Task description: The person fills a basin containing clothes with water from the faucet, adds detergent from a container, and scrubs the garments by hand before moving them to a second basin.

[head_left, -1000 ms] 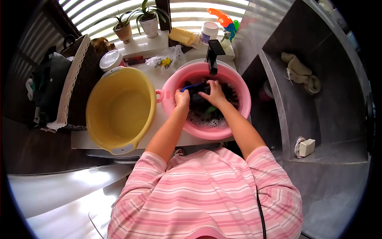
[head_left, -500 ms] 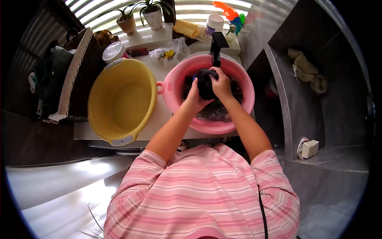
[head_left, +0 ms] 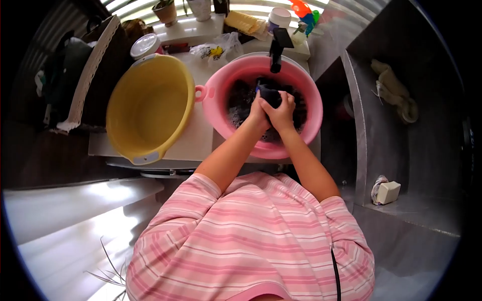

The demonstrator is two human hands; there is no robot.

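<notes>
Both hands grip a dark, wet piece of cloth (head_left: 269,94) over the pink basin (head_left: 213,116). My left hand (head_left: 258,112) is closed on its left and lower side, and a small blue patch shows by the fingers. My right hand (head_left: 282,111) wraps the cloth from the right, its thumb close to the left hand. What kind of garment it is I cannot make out. Under the hands, soapy water with suds and more dark cloth (head_left: 241,98) fills the basin. A black faucet (head_left: 277,50) juts over the basin's far rim.
A yellow basin (head_left: 150,108) stands left of the pink one. Behind lie a plastic bag (head_left: 221,49), a lidded tub (head_left: 145,46), a yellow sponge (head_left: 242,22) and spray bottles (head_left: 304,15). On the right, shelves hold a soap bar (head_left: 388,192) and a beige cloth (head_left: 394,90).
My hands have shifted slightly right and lower in view, closer together on the dark cloth. My right hand has turned over its near side. The camera view has tilted a little.
</notes>
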